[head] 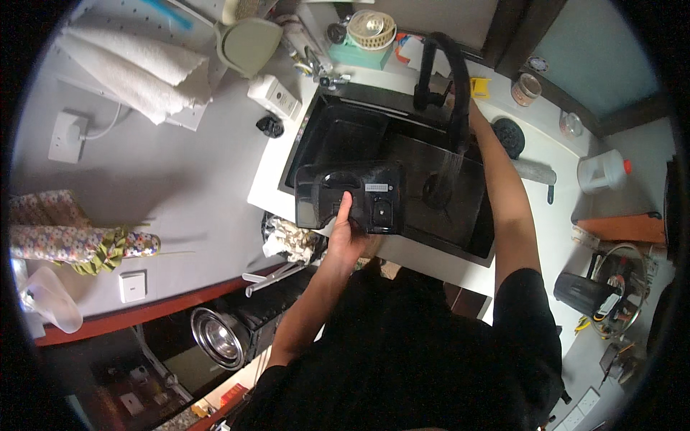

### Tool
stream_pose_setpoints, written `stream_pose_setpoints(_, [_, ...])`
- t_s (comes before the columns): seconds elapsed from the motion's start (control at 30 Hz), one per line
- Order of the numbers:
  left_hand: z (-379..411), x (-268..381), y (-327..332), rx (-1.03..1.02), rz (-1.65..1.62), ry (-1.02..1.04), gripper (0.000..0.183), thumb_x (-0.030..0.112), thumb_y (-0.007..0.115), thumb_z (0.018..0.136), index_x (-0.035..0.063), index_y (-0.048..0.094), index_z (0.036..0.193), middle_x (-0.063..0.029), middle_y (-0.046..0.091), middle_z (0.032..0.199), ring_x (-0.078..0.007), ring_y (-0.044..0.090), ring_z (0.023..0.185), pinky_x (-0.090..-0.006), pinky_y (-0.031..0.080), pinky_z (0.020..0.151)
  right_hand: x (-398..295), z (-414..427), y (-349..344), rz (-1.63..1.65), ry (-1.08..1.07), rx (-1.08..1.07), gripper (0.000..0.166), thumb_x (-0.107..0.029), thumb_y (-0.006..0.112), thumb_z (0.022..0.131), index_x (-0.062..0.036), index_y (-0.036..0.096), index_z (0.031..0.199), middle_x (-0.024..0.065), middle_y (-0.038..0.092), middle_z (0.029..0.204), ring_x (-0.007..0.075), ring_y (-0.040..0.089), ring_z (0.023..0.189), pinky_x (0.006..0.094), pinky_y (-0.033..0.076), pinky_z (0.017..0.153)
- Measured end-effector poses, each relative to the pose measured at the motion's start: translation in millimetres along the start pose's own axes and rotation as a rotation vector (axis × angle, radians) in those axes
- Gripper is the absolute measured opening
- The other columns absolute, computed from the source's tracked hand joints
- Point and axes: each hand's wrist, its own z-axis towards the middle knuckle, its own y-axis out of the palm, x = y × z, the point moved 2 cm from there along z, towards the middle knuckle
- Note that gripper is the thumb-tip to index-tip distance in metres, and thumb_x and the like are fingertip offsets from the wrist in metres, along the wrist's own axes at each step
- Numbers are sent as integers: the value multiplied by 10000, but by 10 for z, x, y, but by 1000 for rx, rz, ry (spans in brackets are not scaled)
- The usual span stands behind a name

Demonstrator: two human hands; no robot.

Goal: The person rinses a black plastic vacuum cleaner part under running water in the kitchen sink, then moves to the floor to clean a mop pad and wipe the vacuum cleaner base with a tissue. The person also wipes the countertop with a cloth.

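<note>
My left hand (347, 237) holds a glossy black plastic tank-like container (356, 196) over the near left edge of a black sink (393, 242). Its thumb lies on the container's upper face, which bears a white label; the fingers are hidden beneath. A black gooseneck faucet (458, 70) stands at the back of the sink, and water (448, 175) runs from it towards the drain. At the faucet's base, my right hand (469, 108) reaches in behind the spout. The spout covers most of that hand, so its grip cannot be made out.
Left of the sink stand a white bottle (275, 97) and a bin with crumpled waste (294, 240). On the right counter are a black round object (508, 137), a grey roll (533, 172) and a white jug (604, 171). A basket (372, 29) sits behind the sink.
</note>
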Motion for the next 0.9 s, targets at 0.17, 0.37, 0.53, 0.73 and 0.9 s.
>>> stream_pose_setpoints(0.17, [98,32,26,-29,0,-27,615,493,717,939,88,588,1383,-95,636,1378,-283,602,1239,-472,457,1100,-231,-7,-270,36,-97,59,434,-173,605,971,-4,586,1370,154,671,1272,270,632,1117,390,468,1010])
stream_pose_setpoints(0.37, [174,238,-172,-9,-18,6,610,403,741,944,93,534,1428,-99,600,1411,-291,569,1278,-466,456,1104,-1564,-686,-586,733,208,22,444,-296,501,1071,33,598,1352,116,706,1227,192,653,1095,328,485,981])
stream_pose_setpoints(0.53, [234,327,122,32,27,-83,648,333,763,942,110,465,1473,-83,556,1451,-284,552,1300,-454,459,1109,-1876,-1453,-680,322,-111,-144,657,-517,623,987,8,587,1381,109,693,1263,178,632,1180,321,451,1064])
stream_pose_setpoints(0.73, [529,403,-10,-137,-27,-145,571,256,734,969,117,482,1462,-78,572,1428,-268,560,1293,-449,480,1104,-2000,-1406,-457,331,-4,17,454,-318,707,989,1,626,1302,55,739,1060,121,653,1009,286,500,937])
stream_pose_setpoints(0.9, [503,442,16,-143,-18,-144,534,251,746,961,106,523,1424,-76,594,1400,-267,577,1270,-446,493,1091,-1918,-1372,-365,308,25,64,474,-304,713,986,-2,597,1331,56,746,1017,130,659,1018,297,490,960])
